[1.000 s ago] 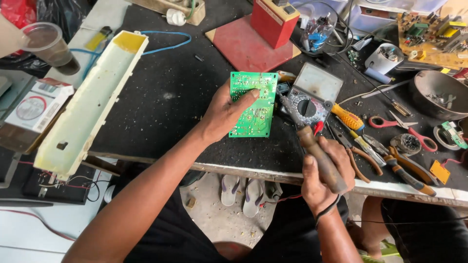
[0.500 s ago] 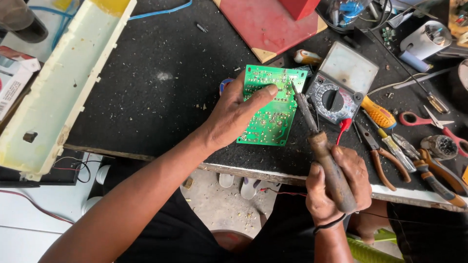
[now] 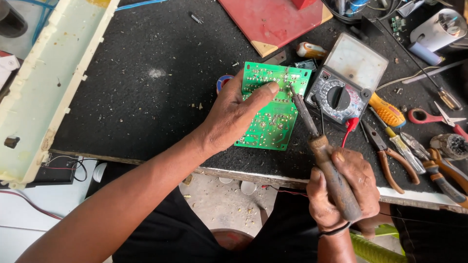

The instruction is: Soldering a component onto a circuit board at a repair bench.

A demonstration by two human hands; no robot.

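Black, crumb-strewn work surface (image 3: 146,97), crowded with tools along its right side.

My left hand (image 3: 234,114) pins the green printed circuit board (image 3: 273,114) flat, fingers spread, thumb near its top edge. My right hand (image 3: 341,187) has a closed grip on the wooden-handled soldering iron (image 3: 317,141), tip touching the board just beside that thumb. I judge a slip could burn the thumb or bridge neighbouring joints.
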